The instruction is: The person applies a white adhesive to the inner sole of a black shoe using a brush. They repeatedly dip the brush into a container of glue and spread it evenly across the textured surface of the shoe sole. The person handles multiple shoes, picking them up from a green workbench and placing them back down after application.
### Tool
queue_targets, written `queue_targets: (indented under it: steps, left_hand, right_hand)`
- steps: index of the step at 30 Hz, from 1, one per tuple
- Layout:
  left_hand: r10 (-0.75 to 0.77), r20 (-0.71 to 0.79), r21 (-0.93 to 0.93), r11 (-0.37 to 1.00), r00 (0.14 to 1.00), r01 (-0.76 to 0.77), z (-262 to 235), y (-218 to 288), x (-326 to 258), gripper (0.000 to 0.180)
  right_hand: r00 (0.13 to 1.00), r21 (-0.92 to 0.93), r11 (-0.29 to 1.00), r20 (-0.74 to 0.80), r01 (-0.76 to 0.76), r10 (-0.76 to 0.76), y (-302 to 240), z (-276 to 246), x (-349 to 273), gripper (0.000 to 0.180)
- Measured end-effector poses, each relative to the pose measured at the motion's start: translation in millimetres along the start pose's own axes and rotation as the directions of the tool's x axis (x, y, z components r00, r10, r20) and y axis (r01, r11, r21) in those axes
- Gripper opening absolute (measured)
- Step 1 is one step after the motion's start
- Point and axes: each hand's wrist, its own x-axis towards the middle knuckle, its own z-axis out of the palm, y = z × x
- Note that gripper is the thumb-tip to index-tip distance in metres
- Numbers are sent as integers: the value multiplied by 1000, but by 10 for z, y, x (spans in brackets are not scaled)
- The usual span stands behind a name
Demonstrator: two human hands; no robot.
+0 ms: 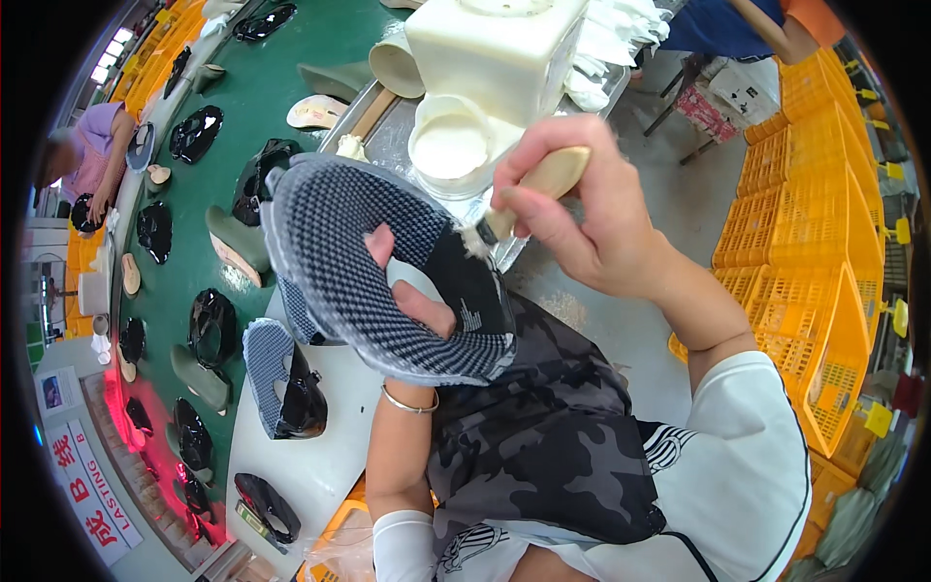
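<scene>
My left hand (424, 308) is inside a grey-and-black knit shoe upper (335, 257), and its fingers show through the opening. The rest of that hand is hidden by the upper. In my right hand (606, 218) is a brush (558, 175) with a short wooden handle. Its pale bristles are at the black lining at the upper's right end. Just beyond the brush stands a round white tub (451, 145) holding a white, creamy substance. Similar shoe uppers (281, 378) rest on the white table to the left of my left forearm.
A large white container (495, 48) stands on a metal tray (618, 82) behind the tub. The green conveyor (238, 279) at left carries black uppers and green shoe lasts. Yellow crates (795, 281) are stacked at right. A person (97, 160) works across the conveyor; another (766, 24) is far right.
</scene>
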Motion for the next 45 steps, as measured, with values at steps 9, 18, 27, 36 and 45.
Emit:
queue_targets:
  steps: [9,18,27,36,45]
  left_hand:
    - [219,-29,261,944,975,-204,-279,63,13,40]
    - [208,-75,176,965,975,-192,-318,86,-79,39]
    - [100,-79,128,988,992,-90,-270,106,-146,39]
    - [445,206,209,850,872,-483,-406,316,31,34]
    - [383,243,239,867,891,-438,-449,407,-8,29]
  right_hand:
    - [954,560,773,152,-297,257,-366,-190,-215,28]
    - [977,361,922,203,-140,69,-233,-210,-493,35]
    - [980,93,976,8,195,-197,44,-96,-253,29]
    - [908,566,823,-319,-47,271,602,47,-100,19]
    - [904,535,826,-243,-178,352,803,279,-188,16]
